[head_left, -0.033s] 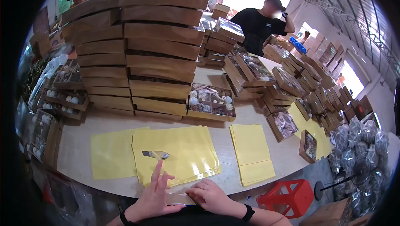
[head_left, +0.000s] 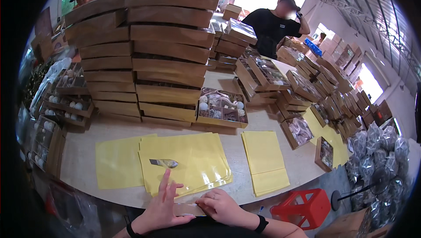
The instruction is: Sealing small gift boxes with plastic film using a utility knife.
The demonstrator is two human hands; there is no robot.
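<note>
At the table's front edge, my left hand has its fingers spread and upward, its palm and thumb beside a small brown strip with a shiny edge. My right hand pinches the other end of this strip, fingers curled over it. What the strip is I cannot make out, since its lower part is hidden. Just beyond my left fingertip, a small flat tool, dark at one end and silvery at the other, rests on a pile of yellow sheets.
Tall stacks of brown cardboard boxes rise behind the sheets. An open compartment box holds pale balls. More yellow sheets lie to the right. A red stool stands below the table's right edge. A person in black stands across the table.
</note>
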